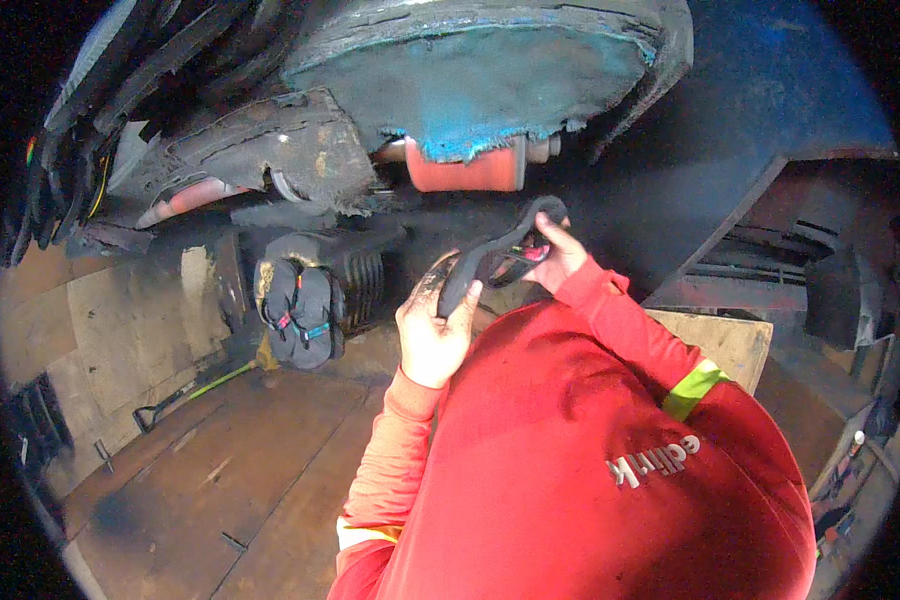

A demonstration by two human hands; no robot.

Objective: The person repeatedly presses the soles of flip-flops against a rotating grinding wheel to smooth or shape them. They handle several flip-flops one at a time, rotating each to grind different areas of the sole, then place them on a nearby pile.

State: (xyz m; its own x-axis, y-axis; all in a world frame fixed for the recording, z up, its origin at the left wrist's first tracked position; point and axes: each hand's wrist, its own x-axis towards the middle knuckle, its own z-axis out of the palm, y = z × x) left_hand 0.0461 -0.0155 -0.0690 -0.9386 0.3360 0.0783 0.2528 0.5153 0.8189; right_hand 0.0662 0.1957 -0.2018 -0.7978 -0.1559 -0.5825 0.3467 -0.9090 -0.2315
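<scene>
Both hands on one black sandal (473, 262), held up in front of the red-sleeved torso, just below the orange-red roller (467, 172); a gap shows between sandal and roller. Left hand (435, 335) has the near end — grip closed, thumb pressed to the sole edge, fingers bent behind. Right hand (560, 252) has the far end, grip also closed, thumb up by the tip; some fingers hidden. Sandal sits tilted on edge, sole edge facing up-left, straps toward the right hand, a pinkish patch on them. Ragged blue-dusted cover (510, 95) hangs over the roller. Left of that, a second reddish roller (195, 198) partly under a grey, worn guard (315, 150). Stacked dark sandals (315, 315) stand to the left — well apart from the hands. Green-handled tool (210, 385) lies near them on the brown floor (260, 450).
</scene>
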